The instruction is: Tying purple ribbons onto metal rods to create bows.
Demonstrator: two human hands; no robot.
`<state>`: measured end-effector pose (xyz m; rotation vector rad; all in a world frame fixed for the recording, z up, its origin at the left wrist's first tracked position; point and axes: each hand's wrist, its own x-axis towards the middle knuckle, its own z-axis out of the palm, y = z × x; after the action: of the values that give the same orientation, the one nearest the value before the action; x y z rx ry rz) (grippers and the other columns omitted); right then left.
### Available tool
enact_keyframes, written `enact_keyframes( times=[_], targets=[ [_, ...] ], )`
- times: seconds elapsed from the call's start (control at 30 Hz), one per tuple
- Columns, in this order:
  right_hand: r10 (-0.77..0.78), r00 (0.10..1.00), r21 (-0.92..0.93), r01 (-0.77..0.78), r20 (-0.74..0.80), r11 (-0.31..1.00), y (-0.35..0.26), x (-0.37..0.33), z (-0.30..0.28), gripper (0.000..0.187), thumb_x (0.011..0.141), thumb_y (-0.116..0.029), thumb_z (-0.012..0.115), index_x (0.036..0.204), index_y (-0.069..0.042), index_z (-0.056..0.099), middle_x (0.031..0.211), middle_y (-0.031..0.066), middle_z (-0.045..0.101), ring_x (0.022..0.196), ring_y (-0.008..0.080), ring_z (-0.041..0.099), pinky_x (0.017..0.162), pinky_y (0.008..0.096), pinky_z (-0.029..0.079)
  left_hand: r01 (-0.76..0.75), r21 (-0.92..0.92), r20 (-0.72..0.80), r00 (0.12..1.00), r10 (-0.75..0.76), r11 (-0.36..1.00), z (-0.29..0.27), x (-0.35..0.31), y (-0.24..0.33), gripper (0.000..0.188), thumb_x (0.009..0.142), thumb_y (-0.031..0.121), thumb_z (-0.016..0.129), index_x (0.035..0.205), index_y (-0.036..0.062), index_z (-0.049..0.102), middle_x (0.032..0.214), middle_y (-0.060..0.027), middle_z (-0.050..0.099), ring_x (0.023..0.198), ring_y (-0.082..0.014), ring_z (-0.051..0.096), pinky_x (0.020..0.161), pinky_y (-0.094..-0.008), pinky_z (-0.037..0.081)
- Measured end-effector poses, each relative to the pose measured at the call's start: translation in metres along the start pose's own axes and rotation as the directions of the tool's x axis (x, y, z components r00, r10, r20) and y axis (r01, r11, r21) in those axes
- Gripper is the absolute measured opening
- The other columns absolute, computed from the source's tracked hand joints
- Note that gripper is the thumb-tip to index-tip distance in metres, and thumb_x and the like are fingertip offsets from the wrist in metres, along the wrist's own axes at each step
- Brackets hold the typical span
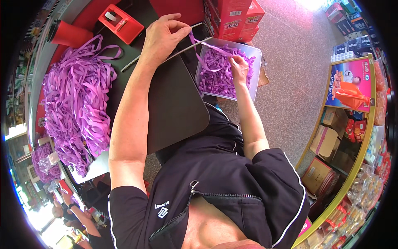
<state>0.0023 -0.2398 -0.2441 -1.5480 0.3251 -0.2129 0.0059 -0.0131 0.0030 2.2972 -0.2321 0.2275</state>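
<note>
Closest is a black shirt [224, 178]; left hand [162, 38] and right hand [239, 69] have fingers pinched on a purple ribbon [217, 50]. Bin [257, 68] seems well filled; a large heap [78, 99] apparently remains.

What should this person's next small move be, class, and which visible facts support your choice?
Probably a gentle pull by the right hand on the purple strand, with the left hand as anchor. Both hands appear to pinch the strand, which spans the gap between them near a thin rod. The right hand is over the clear bin of purple ribbon, so slack could drop there.
</note>
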Motion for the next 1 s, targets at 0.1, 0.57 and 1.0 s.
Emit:
enact_keyframes(
  times=[0.1, 0.57, 1.0],
  targets=[
    [0.017, 0.998, -0.433, 0.007, 0.053, 0.901, 0.006, 0.003, 0.004, 0.025, 0.072, -0.027, 0.062, 0.087, -0.009, 0.069, 0.079, 0.0113, 0.068, 0.074, 0.0230, 0.066, 0.071, 0.0324, 0.050, -0.014, -0.001, -0.003, 1.000, 0.014, 1.000, 0.000, 0.000, 0.000, 0.023, 0.079, 0.024, 0.067, 0.092, 0.0059, 0.071, 0.125, -0.0121, 0.054, 0.112, -0.0241, 0.052, 0.095, -0.0343, 0.038],
    [-0.052, 0.911, -0.348, 0.209, 0.410, 0.914, 0.027, -0.045, 0.032, 0.017, 0.076, -0.007, 0.065, 0.091, -0.006, 0.059, 0.075, 0.0104, 0.063, 0.073, 0.0264, 0.064, 0.066, 0.0348, 0.049, -0.024, 0.040, -0.042, 0.999, 0.025, 0.999, 0.000, 0.000, -0.006, 0.024, 0.077, 0.028, 0.066, 0.091, 0.0092, 0.072, 0.123, -0.0139, 0.055, 0.108, -0.0267, 0.056, 0.091, -0.0353, 0.043],
    [-0.111, 0.752, -0.091, 0.222, 0.650, 0.971, 0.023, -0.110, -0.040, 0.018, 0.087, -0.014, 0.060, 0.095, 0.001, 0.065, 0.093, 0.0098, 0.060, 0.091, 0.0196, 0.058, 0.079, 0.0285, 0.045, 0.037, -0.028, 0.086, 0.996, -0.035, 0.999, -0.002, 0.008, -0.016, 0.026, 0.082, 0.026, 0.063, 0.097, 0.0057, 0.070, 0.139, -0.0167, 0.039, 0.133, -0.0278, 0.029, 0.106, -0.0376, 0.024]
  ],
)
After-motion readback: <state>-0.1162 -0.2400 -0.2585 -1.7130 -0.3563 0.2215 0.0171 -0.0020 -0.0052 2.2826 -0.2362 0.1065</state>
